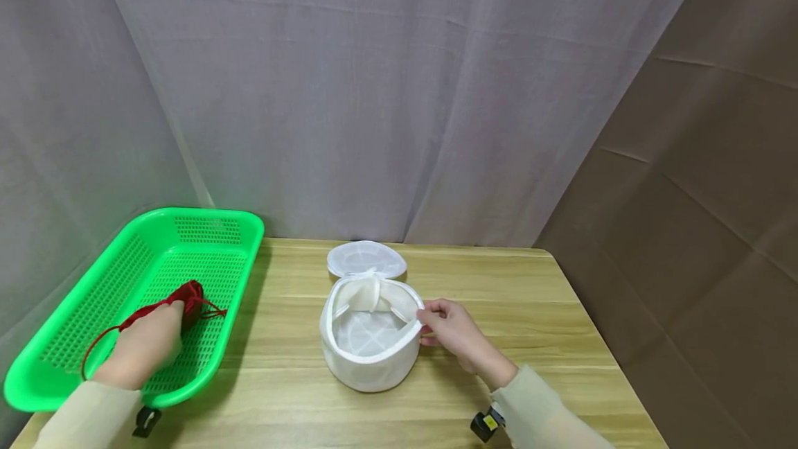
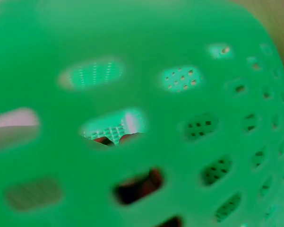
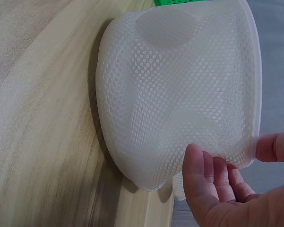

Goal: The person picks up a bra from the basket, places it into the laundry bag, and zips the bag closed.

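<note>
In the head view my left hand [image 1: 145, 339] reaches into a green plastic basket [image 1: 255, 241] and grips a dark red fabric piece with thin cords [image 1: 192, 296]. Its fingertips are hidden. The left wrist view is filled by the perforated basket wall [image 2: 146, 156], with bits of dark red behind the holes. A white round mesh laundry bag [image 1: 372, 373] stands on the table, its zip lid [image 1: 366, 260] folded back and its inside showing. My right hand [image 1: 451, 328] pinches the right side of the bag's rim; in the right wrist view the thumb and fingers [image 3: 194, 175] meet the mesh there.
The wooden table [image 1: 511, 296] carries the basket at the left and the bag in the middle. A grey curtain [image 1: 349, 102] hangs behind it, and a brown cloth [image 1: 698, 179] hangs along the right side.
</note>
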